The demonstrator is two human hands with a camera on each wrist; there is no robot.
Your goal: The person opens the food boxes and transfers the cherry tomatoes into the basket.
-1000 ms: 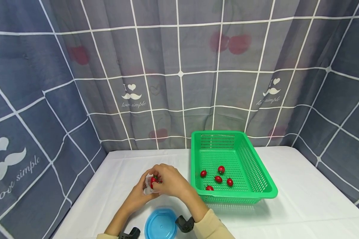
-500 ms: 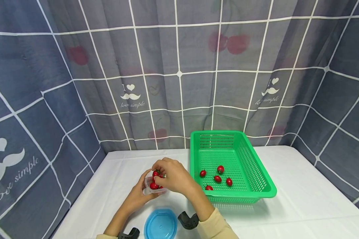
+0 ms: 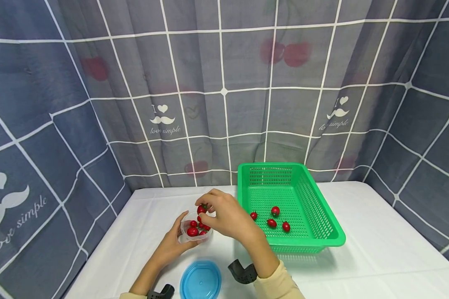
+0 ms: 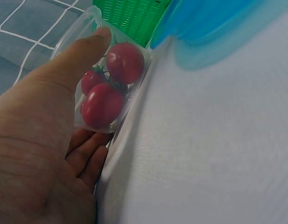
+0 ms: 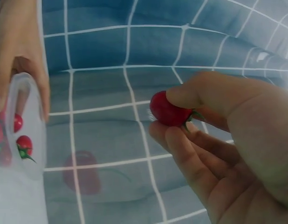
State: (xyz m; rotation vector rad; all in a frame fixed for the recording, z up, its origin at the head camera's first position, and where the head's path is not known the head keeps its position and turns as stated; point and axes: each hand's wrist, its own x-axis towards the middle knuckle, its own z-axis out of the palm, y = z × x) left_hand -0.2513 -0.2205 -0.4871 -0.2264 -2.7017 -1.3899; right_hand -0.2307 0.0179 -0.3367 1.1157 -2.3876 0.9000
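Observation:
A clear plastic container with several cherry tomatoes in it is gripped by my left hand, thumb on one side and fingers round the other. Just above its rim, my right hand pinches one cherry tomato between thumb and fingertips; its green stem shows in the right wrist view. On the cloth below the hands lies a round blue lid. To the right stands a green basket with several more cherry tomatoes on its floor.
A white cloth covers the table. Grey-blue checked curtains hang behind it and at both sides. The basket's near left corner is close to my right wrist. Black wrist devices sit on both forearms.
My right hand has risen from inside the container with a cherry tomato, moving up and right. The container, now less covered, shows its tomatoes; my left hand stays nearly still.

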